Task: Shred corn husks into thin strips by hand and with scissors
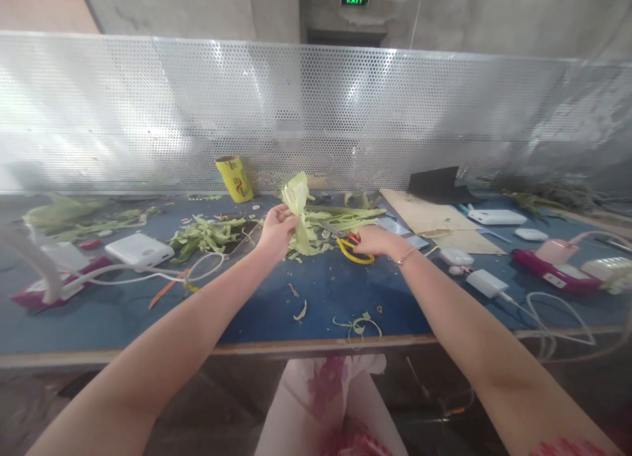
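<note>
Between the fingers of my left hand [277, 232] is a pale green, papery flower [297, 196], held upright above the table. My right hand [372, 240] grips a pair of scissors [356, 254] with yellow and orange handles. The scissors' grey blades point left, toward the flower's lower part; whether they touch it I cannot tell. Under and behind both hands lie green stems [345, 216] and loose pale green scraps [309, 242]. Left of my left hand is a heap of cut green leaves and stems [207, 237].
A yellow tube [236, 179] stands tilted by the perforated metal screen [276, 114]. White power banks, chargers and cables lie on both sides, with a purple power strip [557, 272] at right. Cardboard [444, 222] lies behind my right hand. Clippings [300, 310] dot the blue tabletop [266, 318].
</note>
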`<action>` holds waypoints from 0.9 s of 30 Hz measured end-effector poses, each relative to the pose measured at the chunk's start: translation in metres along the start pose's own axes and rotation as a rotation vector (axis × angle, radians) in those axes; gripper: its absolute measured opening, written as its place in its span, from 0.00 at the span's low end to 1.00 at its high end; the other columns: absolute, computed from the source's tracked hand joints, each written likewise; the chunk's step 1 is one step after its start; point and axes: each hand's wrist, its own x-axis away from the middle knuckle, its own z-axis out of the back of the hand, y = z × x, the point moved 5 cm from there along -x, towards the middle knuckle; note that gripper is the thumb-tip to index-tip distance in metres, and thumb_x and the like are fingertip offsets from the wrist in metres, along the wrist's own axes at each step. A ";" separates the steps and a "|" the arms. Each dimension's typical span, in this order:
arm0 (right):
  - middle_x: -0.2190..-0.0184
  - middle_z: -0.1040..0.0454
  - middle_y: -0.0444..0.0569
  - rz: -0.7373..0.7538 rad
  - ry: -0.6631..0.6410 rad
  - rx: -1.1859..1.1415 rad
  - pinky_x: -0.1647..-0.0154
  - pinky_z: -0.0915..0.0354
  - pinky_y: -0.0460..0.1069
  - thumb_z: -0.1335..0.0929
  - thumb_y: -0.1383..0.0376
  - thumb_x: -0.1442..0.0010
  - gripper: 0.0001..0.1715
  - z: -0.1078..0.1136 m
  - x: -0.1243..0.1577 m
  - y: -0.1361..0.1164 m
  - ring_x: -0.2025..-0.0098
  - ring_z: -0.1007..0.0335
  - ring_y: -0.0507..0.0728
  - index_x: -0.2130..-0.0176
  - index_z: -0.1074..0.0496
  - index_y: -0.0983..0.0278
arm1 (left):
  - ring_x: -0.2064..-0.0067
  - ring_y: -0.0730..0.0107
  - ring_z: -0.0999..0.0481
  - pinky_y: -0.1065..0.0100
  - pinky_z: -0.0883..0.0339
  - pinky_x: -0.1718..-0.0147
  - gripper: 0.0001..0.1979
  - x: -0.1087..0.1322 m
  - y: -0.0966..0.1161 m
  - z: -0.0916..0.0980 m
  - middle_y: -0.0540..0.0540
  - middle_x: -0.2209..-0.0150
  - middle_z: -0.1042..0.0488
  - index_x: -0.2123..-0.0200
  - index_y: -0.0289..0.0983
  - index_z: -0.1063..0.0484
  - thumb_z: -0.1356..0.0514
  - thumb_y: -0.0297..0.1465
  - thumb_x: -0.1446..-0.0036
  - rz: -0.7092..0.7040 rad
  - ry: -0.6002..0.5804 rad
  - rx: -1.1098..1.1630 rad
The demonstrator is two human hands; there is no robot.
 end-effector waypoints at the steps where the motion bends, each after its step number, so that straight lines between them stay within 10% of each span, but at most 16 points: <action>1: 0.71 0.24 0.55 -0.009 -0.016 0.018 0.75 0.42 0.47 0.35 0.61 0.53 0.13 -0.003 -0.001 -0.001 0.72 0.30 0.57 0.68 0.27 0.66 | 0.69 0.77 0.28 0.73 0.36 0.72 0.19 0.000 0.003 0.000 0.52 0.69 0.30 0.63 0.38 0.38 0.39 0.19 0.59 -0.007 -0.005 0.028; 27: 0.67 0.23 0.61 -0.051 -0.039 -0.041 0.69 0.38 0.49 0.36 0.58 0.48 0.18 0.001 0.002 -0.011 0.66 0.27 0.61 0.67 0.24 0.69 | 0.70 0.77 0.28 0.72 0.39 0.71 0.21 -0.011 0.005 0.009 0.55 0.71 0.28 0.63 0.40 0.33 0.40 0.17 0.62 0.085 -0.157 0.182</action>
